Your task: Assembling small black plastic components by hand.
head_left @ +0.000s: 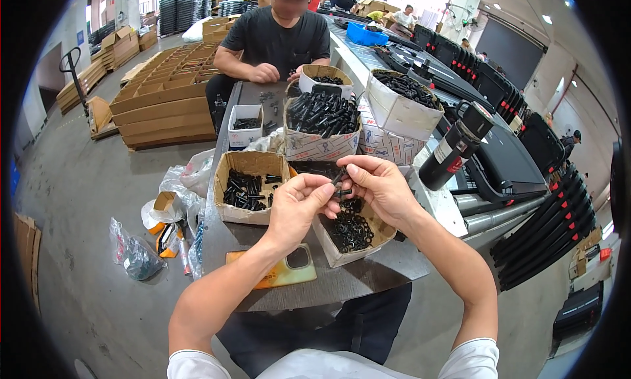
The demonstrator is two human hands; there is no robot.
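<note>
Over the ring box [343, 259], the left hand [299, 200] and right hand [380, 182] meet, each grip seemingly pinching the small black part [340, 177] between them. On the desk [368, 277], another box [246, 214] stands left; a phone [279, 272] lies nearer the body.

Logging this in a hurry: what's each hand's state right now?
Left hand: closed, holding a small black part.
Right hand: closed, pinching a black part.
</note>
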